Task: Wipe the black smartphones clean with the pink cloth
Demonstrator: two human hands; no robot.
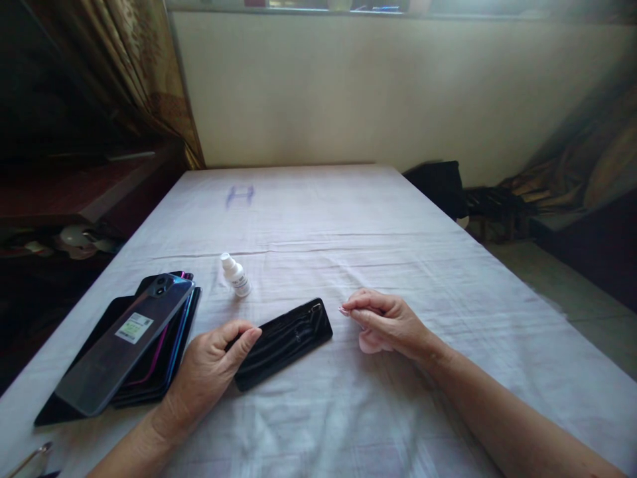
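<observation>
A glossy black smartphone (286,342) lies tilted at an angle in front of me, its back with a camera strip facing up. My left hand (219,358) grips its near left end, thumb on top and fingers at the far edge. To the right of the phone, apart from it, my right hand (385,322) pinches a small whitish piece (343,310) that looks like cloth or tissue; most of it is hidden by the fingers. A white plastic bottle (236,275) with a printed label and a cap stands just beyond the phone.
Several phones lie in a pile at left, a grey phone with a white sticker (134,327) on top. A thin metal-tipped tool (37,455) shows at the lower left corner. A pale checked cloth (318,219) covers the table. A dark wooden shelf (74,192) stands left.
</observation>
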